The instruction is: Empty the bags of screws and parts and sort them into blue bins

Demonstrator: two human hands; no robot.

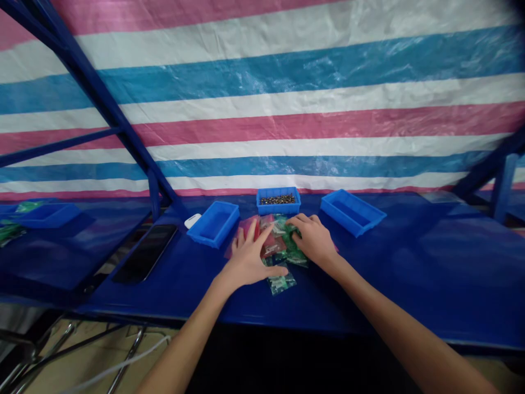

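Note:
A loose pile of small plastic bags lies on the blue table in front of me. My left hand [250,257] is over its left side, fingers spread and thumb stretched out, near the pink bags [248,225]. Clear bags with a reddish tint [274,247] show between my hands. My right hand [314,235] rests at the pile's right side, its fingers bent but apart from the thumb, touching the green bags [292,247]. A clear bag with greenish contents [282,282] lies nearest me, below my left thumb. What the bags contain is too small to tell.
Behind the pile stands a blue bin of small metal pieces [279,206]. Blue bins stand to the left [214,224] and right [353,212]. A white object [192,220] and a black phone [146,254] lie on the left. Blue metal posts [123,123] frame a striped sheet [307,120].

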